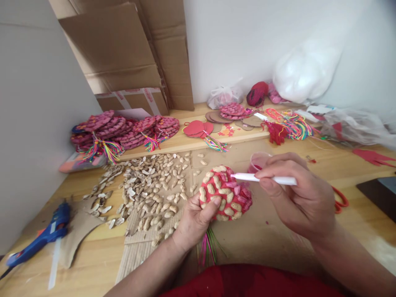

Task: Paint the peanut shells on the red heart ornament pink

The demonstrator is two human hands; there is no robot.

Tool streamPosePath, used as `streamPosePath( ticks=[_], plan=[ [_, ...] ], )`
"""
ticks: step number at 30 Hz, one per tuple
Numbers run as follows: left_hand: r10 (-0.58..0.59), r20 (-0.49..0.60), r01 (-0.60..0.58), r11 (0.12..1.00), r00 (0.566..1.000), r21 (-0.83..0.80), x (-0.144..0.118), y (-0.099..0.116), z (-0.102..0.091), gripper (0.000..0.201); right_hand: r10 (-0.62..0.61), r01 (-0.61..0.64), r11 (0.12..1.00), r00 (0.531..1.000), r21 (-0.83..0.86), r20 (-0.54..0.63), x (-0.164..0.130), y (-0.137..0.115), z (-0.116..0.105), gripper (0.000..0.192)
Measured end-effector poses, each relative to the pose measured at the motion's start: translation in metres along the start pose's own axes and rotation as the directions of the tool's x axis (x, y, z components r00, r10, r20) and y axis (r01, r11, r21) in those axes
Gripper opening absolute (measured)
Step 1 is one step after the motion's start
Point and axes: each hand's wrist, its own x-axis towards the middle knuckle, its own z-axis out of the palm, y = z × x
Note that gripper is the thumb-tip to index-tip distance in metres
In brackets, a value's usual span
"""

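My left hand (198, 218) grips the lower left edge of a round red disc (220, 191) covered with peanut shells, its thumb on top. Shells on the disc's right side are painted pink; those on the left keep their tan colour. Between the thumb and fingers of my right hand (297, 189) is a slim white paintbrush (266, 178), its tip touching a shell near the disc's upper right. Behind the brush stands a small clear cup (259, 161) of dark pink paint, partly hidden by my right hand. Green and pink strings (209, 247) hang below the disc.
Loose peanut shells (161, 181) spread over cardboard at the left. A blue glue gun (46, 233) lies at far left. Along the back are stacked pink discs (123, 130), plain red discs (196, 128) and colourful tassels (297, 126). Orange-handled scissors (342, 200) lie behind my right hand.
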Motion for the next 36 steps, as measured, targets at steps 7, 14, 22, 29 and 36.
streamPosePath(
  ticks=[7, 14, 22, 29, 36],
  plan=[
    [0.004, 0.021, -0.004, 1.000, 1.000, 0.000, -0.001, 0.003, -0.001, 0.027, -0.042, 0.043, 0.999, 0.998, 0.030, -0.050, 0.000, -0.003, 0.000, 0.023],
    [-0.016, 0.033, 0.016, 1.000, 0.999, 0.006, 0.000, 0.004, 0.000, 0.032, -0.008, 0.008, 1.000, 1.000, 0.005, 0.005, -0.002, -0.002, 0.001, 0.020],
    [-0.035, -0.002, 0.035, 0.998, 0.999, -0.058, 0.000, 0.004, 0.002, 0.032, -0.024, 0.026, 0.999, 0.999, 0.027, -0.047, -0.001, -0.008, -0.001, 0.021],
    [-0.026, 0.056, 0.033, 0.991, 0.998, -0.129, 0.002, -0.004, -0.007, 0.024, -0.032, 0.037, 0.998, 0.996, 0.060, -0.081, -0.001, -0.009, -0.001, 0.029],
    [-0.062, 0.074, 0.075, 0.980, 0.995, -0.186, 0.001, -0.008, -0.009, 0.026, -0.058, 0.078, 0.989, 0.985, 0.123, -0.163, -0.002, -0.010, 0.001, 0.034]
  ],
)
